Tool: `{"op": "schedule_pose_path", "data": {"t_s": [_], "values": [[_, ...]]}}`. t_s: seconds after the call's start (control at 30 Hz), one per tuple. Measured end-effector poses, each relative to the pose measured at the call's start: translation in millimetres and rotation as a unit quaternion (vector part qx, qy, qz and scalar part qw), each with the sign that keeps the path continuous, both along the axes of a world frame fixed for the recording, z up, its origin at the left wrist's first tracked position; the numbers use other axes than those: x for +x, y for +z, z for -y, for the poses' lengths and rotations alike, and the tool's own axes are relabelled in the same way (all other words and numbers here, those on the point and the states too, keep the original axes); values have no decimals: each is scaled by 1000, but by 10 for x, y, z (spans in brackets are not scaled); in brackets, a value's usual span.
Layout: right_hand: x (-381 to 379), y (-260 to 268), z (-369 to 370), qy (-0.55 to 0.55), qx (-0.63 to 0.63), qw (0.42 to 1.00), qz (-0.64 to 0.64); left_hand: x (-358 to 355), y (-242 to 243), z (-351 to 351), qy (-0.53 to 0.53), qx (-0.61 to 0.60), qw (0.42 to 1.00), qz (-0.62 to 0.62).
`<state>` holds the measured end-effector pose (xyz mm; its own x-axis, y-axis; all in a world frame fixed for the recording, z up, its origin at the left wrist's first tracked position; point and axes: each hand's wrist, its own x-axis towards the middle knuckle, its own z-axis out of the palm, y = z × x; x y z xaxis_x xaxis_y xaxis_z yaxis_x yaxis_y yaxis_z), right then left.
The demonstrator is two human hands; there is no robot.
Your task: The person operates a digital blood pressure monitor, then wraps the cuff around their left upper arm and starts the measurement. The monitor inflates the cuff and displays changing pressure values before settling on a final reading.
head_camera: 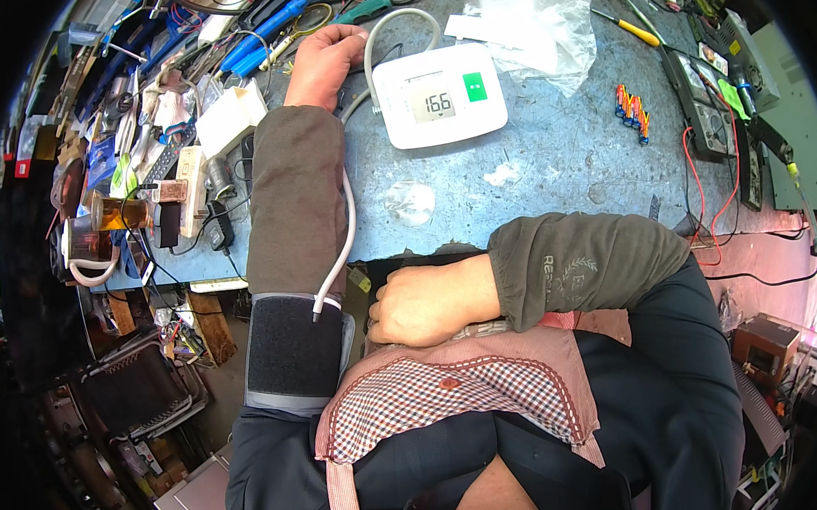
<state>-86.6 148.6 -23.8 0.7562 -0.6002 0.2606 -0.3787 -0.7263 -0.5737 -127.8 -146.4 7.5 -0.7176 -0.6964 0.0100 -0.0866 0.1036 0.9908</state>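
A black upper-arm cuff [293, 349] is wrapped around my left arm, over the sleeve. From it a grey rubber tube [345, 238] runs up along the arm to the bench. My left hand [327, 64] rests on the bench, fingers curled, with nothing visible in it. Just right of it lies a white blood pressure monitor [439, 96], its display lit with digits beside a green button [473, 86]. My right hand [425, 301] is closed in a fist before the checked apron [443, 395], below the bench's front edge; its fingertips are partly hidden.
Tools, cables and a glass of amber liquid [121, 213] crowd the left of the blue bench [558, 173]. Crumpled clear plastic [548, 34] lies behind the monitor. Several batteries [632, 114], a yellow-handled screwdriver [635, 31] and an analog multimeter [708, 125] with red leads are on the right.
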Motion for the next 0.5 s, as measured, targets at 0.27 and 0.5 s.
{"op": "schedule_pose_path", "data": {"t_s": [0.27,0.5], "values": [[-2,5,-4,-2,3,1000,3,-8,1,3,2,2,1000,3],[2,-1,5,-2,11,1000,3,-11,-5,9,-1,-1,1000,2]]}}
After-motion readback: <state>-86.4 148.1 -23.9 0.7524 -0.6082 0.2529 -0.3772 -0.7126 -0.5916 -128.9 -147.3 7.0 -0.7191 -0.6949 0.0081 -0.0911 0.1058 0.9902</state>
